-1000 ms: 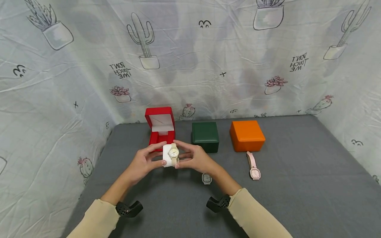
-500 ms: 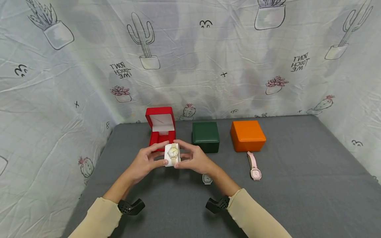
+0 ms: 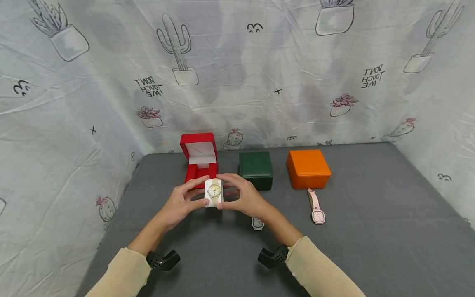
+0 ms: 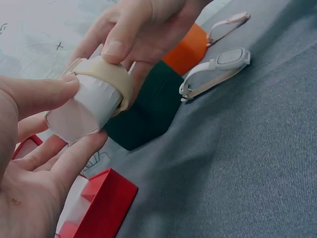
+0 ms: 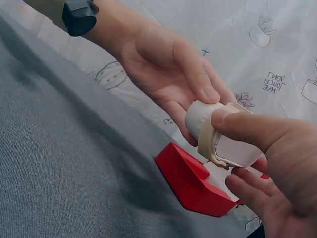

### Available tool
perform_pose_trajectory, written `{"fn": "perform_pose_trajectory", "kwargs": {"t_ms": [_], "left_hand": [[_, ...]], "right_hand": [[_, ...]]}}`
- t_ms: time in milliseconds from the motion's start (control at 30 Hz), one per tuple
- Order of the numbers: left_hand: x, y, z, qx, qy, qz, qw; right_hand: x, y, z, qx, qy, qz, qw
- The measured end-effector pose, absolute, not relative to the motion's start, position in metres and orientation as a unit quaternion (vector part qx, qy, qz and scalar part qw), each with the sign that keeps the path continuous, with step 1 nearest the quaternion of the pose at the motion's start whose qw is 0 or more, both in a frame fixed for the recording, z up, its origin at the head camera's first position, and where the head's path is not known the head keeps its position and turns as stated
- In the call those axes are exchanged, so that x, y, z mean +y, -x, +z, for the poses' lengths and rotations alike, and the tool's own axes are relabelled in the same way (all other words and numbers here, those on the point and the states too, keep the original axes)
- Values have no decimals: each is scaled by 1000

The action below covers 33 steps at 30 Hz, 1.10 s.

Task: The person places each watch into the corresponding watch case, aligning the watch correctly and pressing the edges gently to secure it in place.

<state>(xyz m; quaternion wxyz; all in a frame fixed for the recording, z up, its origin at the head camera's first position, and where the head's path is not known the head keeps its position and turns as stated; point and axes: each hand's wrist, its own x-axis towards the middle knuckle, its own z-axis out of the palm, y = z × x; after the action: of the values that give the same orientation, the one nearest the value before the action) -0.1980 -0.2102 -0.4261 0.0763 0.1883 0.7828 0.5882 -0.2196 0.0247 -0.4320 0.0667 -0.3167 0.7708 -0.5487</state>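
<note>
A cream-strapped watch (image 3: pixel 214 190) with a round dial is wrapped around a white cushion (image 4: pixel 74 119), held up in front of the open red box (image 3: pixel 190 175). My left hand (image 3: pixel 177 206) grips the cushion's left end between thumb and fingers. From the other side, my right hand (image 3: pixel 248 199) holds the right end. In the right wrist view, that hand's thumb (image 5: pixel 233 123) presses at the strap (image 5: pixel 206 140). The dial faces the head camera, and the strap's underside is partly hidden by fingers.
A closed green box (image 3: pixel 256 169) and a closed orange box (image 3: pixel 309 168) stand right of the red one. A pink watch (image 3: pixel 316 210) lies before the orange box. A white watch (image 4: pixel 232 58) lies on the grey cloth (image 3: pixel 222 255), partly under my right forearm. Patterned fabric (image 3: pixel 237 82) hangs behind.
The watch has slid left along the cushion, from its right end to about its middle. Both hands have kept nearly the same place.
</note>
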Motion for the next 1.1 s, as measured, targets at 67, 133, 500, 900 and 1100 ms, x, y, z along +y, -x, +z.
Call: {"fn": "perform_pose_trajectory", "kwargs": {"t_ms": [67,133,500,900,1100], "left_hand": [[-210,198,-426,782,-187,589,73],[-210,197,-425,781,-186,592,71],[-204,198,-426,782,-187,591,66],[-200,197,-427,789,-186,581,66],[-200,198,-430,777,-184,599,65]], "right_hand": [[24,219,-431,757,315,-567,77],[24,218,-431,746,309,-584,88],[22,215,-430,726,293,-613,103],[24,205,-409,730,300,-603,112],[22,217,-436,708,278,-639,113]]}}
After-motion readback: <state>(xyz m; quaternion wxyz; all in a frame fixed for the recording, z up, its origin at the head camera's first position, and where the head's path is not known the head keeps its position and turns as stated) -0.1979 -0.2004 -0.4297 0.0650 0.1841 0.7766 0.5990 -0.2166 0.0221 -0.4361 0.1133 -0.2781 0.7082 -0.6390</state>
